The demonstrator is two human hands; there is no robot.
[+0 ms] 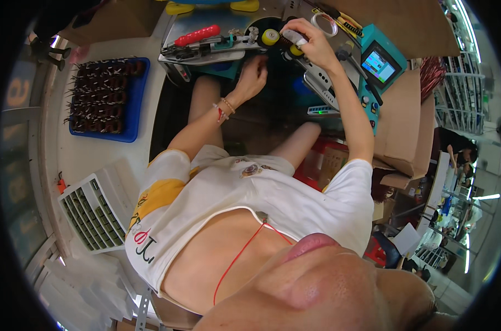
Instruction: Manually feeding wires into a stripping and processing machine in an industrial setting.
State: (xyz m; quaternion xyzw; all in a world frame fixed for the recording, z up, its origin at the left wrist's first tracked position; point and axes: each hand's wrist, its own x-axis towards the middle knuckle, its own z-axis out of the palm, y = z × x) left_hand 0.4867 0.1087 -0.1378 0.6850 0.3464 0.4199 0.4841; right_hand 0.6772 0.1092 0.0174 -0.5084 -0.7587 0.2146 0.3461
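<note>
Racks (462, 99) stand in the room at right. A pale worktop (96, 155) lies at left. The metal-and-teal machine (323, 87) stands before the person, at upper centre. The worktop carries a white gridded tray (116, 196) and a blue tray (131, 126) of dark wire-ended parts. The right hand (312, 45) bends at the machine beside a yellow-faced roller (270, 37); the left hand (252, 78) curls lower; neither grip is discernible.

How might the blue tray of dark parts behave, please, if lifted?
The blue tray probably feels heavy for its size: rows of dark parts crowd it. It may dip leftward, its right side being mostly bare. Looking spiky, those parts might snag.
</note>
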